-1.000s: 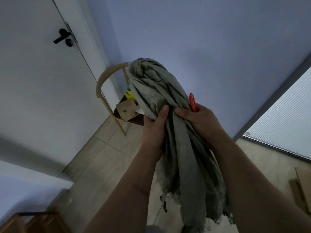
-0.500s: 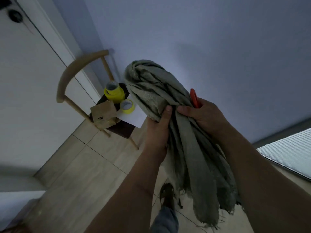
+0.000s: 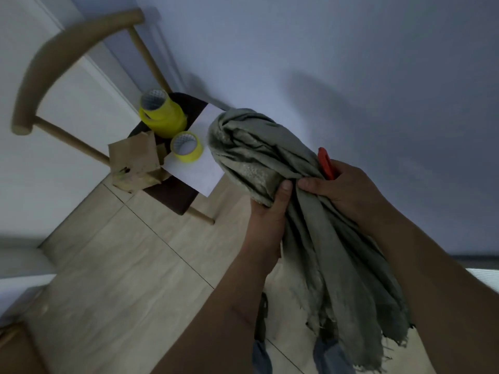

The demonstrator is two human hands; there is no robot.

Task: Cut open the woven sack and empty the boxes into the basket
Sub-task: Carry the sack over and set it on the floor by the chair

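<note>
Sack: the bunched grey-green woven sack [image 3: 305,211] is held up in front of the person, frayed end hanging down.
Left hand: the left hand [image 3: 270,222] grips the sack from the left.
Right hand: the right hand [image 3: 348,193] pinches the sack, also holding what seems an orange cutter [image 3: 325,163].
Chair: the wooden chair [image 3: 172,190] carries yellow tape rolls [image 3: 162,117], white paper [image 3: 199,168], and a cardboard box [image 3: 135,163].

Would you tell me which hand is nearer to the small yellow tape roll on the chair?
Left. The left hand grips the sack just right of the tape roll; the right hand is farther right.
</note>
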